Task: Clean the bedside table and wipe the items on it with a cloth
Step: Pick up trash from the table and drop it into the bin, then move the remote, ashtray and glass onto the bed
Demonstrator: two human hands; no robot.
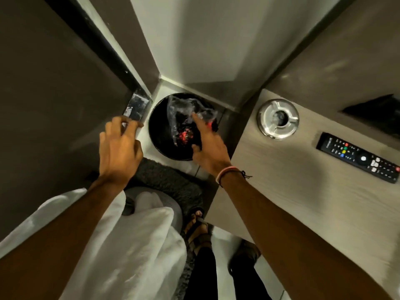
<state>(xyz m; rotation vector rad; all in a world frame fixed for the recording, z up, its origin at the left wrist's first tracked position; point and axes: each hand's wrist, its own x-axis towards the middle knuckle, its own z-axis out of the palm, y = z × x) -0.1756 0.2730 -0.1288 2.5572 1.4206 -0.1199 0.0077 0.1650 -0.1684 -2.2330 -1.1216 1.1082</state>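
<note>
Bedside table (292, 180): pale wood top at 3 o'clock, bearing a metal ashtray (278, 119) and, well apart toward the edge, a black remote (359, 156) | right hand (211, 148): fingers spread, empty, over a black bin (160, 135) holding clear plastic (184, 109) at 12 o'clock | left hand (120, 146): fingers loosely spread, empty, at 10 o'clock | white cloth (129, 245): draped at 7 o'clock.

Pale wood-grain bedside table (270, 169), silver ashtray (278, 119), black remote (358, 156) with red, green, yellow, blue buttons; black bin (160, 135) at left, white cloth (134, 245) near
</note>
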